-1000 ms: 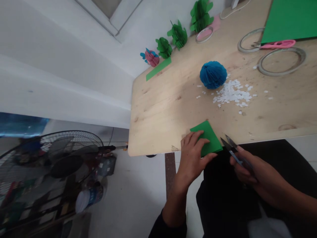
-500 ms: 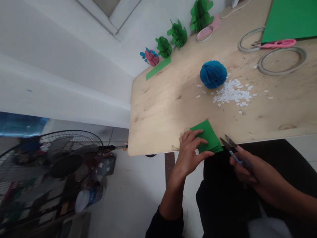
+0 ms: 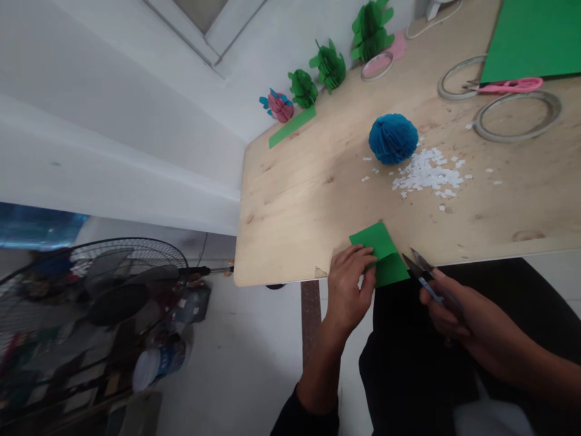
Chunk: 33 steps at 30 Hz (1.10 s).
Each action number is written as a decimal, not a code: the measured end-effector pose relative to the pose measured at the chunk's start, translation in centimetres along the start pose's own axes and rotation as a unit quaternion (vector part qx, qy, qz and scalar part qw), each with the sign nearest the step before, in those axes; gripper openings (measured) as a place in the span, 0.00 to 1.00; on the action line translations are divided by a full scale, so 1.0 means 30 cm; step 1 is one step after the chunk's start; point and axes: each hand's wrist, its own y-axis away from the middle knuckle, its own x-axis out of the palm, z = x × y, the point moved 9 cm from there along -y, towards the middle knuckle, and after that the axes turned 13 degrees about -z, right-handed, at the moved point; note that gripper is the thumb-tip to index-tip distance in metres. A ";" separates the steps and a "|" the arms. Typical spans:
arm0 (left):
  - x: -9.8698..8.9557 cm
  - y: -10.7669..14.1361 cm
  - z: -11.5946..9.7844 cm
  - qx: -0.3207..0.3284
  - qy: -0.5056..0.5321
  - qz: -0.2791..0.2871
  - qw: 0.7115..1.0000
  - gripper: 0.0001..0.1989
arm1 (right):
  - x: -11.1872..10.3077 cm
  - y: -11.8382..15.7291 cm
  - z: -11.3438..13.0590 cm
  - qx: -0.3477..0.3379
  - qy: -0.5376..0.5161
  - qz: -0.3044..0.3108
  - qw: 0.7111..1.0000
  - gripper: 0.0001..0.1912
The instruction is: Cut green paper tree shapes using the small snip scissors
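Note:
At the table's front edge lies a folded piece of green paper, its near part hanging slightly past the edge. My left hand grips it from the left, fingers bent and thumb drawn in close to them. The fingers hide part of the paper's left side. Over my dark-clothed lap, my right hand is closed round a pair of scissors. The blades are slightly apart and point toward the paper's right corner.
Beyond the paper sit a blue honeycomb paper ball and scattered white paper bits. Tape rolls, pink-handled scissors and a green sheet lie at right. Green paper shapes line the wall. A fan stands left.
My left thumb has moved up from the paper's near edge toward the fingers, and the top layer's near edge now sits farther back, showing green beneath. My right hand with the scissors has barely moved.

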 end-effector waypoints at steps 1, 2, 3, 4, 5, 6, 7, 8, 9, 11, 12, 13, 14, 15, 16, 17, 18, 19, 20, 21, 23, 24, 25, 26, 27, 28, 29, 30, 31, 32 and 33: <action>0.000 0.004 0.001 -0.005 0.001 -0.008 1.000 0.09 | 0.002 -0.001 0.001 -0.001 0.005 -0.002 1.000 0.29; 0.000 0.008 0.002 -0.009 0.003 -0.013 1.000 0.09 | 0.003 -0.002 0.001 -0.001 0.009 -0.003 1.000 0.29; 0.000 0.012 0.002 -0.012 0.005 -0.018 1.000 0.10 | 0.005 -0.002 0.001 0.000 0.012 -0.003 1.000 0.29; 0.000 0.016 0.001 -0.013 0.008 -0.022 1.000 0.10 | 0.006 -0.002 0.002 -0.001 0.014 -0.004 1.000 0.29; -0.001 0.019 -0.001 -0.013 0.011 -0.025 1.000 0.09 | 0.007 0.000 0.003 -0.002 0.017 -0.003 1.000 0.30; -0.001 0.022 -0.003 -0.012 0.014 -0.028 0.999 0.09 | 0.008 0.001 0.003 -0.002 0.019 -0.002 1.000 0.30; -0.003 0.025 -0.005 -0.010 0.016 -0.031 0.999 0.09 | 0.008 0.002 0.002 -0.002 0.020 0.000 1.000 0.30; -0.003 0.028 -0.008 -0.006 0.019 -0.034 0.999 0.09 | 0.007 0.003 0.002 -0.002 0.020 0.001 1.000 0.30; -0.004 0.030 -0.011 -0.002 0.020 -0.035 0.999 0.09 | 0.006 0.003 0.002 -0.004 0.020 0.002 1.000 0.30; -0.001 0.034 -0.016 0.005 0.017 -0.032 0.999 0.09 | 0.001 0.002 0.000 -0.004 0.017 0.004 1.000 0.30; 0.001 0.035 -0.017 0.006 0.013 -0.028 0.999 0.09 | -0.002 0.000 -0.002 -0.003 0.016 0.005 1.000 0.30; 0.004 0.036 -0.016 0.006 0.009 -0.025 1.000 0.09 | -0.005 -0.001 -0.006 -0.001 0.017 0.007 1.000 0.30; 0.006 0.037 -0.016 0.005 0.005 -0.023 1.000 0.09 | -0.008 -0.003 -0.010 0.002 0.018 0.008 1.000 0.30; 0.006 0.037 -0.015 0.004 0.003 -0.023 1.000 0.09 | -0.011 -0.004 -0.014 0.004 0.020 0.008 1.000 0.30; 0.006 0.037 -0.015 0.004 0.003 -0.025 1.000 0.09 | -0.013 -0.005 -0.017 0.005 0.025 0.009 1.000 0.30; 0.004 0.037 -0.015 0.006 0.003 -0.028 1.000 0.09 | -0.015 -0.005 -0.018 0.004 0.031 0.008 0.999 0.30; 0.003 0.036 -0.016 0.008 0.005 -0.031 0.999 0.09 | -0.016 -0.005 -0.018 0.002 0.038 0.008 0.999 0.30; 0.002 0.036 -0.017 0.010 0.006 -0.031 0.999 0.09 | -0.016 -0.005 -0.018 0.001 0.044 0.006 0.999 0.30; 0.002 0.037 -0.018 0.012 0.007 -0.031 0.999 0.09 | -0.015 -0.006 -0.016 0.000 0.050 0.003 0.999 0.30; 0.001 0.037 -0.019 0.014 0.008 -0.030 0.999 0.09 | -0.014 -0.006 -0.014 0.000 0.054 0.000 0.999 0.30; 0.002 0.039 -0.023 0.020 0.012 -0.023 0.999 0.10 | -0.010 -0.010 -0.005 -0.005 0.056 -0.006 0.998 0.30; 0.003 0.040 -0.026 0.025 0.016 -0.019 0.999 0.10 | -0.006 -0.013 0.000 -0.008 0.055 -0.007 0.998 0.30; 0.003 0.041 -0.029 0.031 0.020 -0.016 0.999 0.10 | -0.002 -0.016 0.005 -0.011 0.053 -0.008 0.999 0.30; 0.003 0.043 -0.033 0.038 0.026 -0.013 0.999 0.10 | 0.002 -0.019 0.009 -0.014 0.049 -0.007 0.999 0.30; 0.003 0.044 -0.036 0.045 0.032 -0.011 0.998 0.10 | 0.005 -0.022 0.013 -0.017 0.045 -0.007 0.999 0.30; 0.003 0.046 -0.038 0.052 0.037 -0.009 0.998 0.11 | 0.007 -0.025 0.016 -0.020 0.043 -0.007 0.999 0.29; 0.004 0.047 -0.038 0.058 0.040 -0.006 0.997 0.12 | 0.007 -0.027 0.018 -0.022 0.042 -0.008 0.999 0.29; 0.008 0.049 -0.037 0.064 0.038 0.000 0.997 0.15 | 0.008 -0.029 0.019 -0.024 0.042 -0.007 0.999 0.29; 0.014 0.051 -0.034 0.071 0.030 0.009 0.997 0.18 | 0.008 -0.029 0.020 -0.026 0.043 -0.006 0.999 0.30; 0.021 0.052 -0.030 0.078 0.019 0.018 0.997 0.20 | 0.008 -0.029 0.020 -0.027 0.046 -0.007 0.999 0.30; 0.029 0.055 -0.027 0.088 0.004 0.028 0.996 0.22 | 0.007 -0.029 0.020 -0.027 0.051 -0.009 0.998 0.30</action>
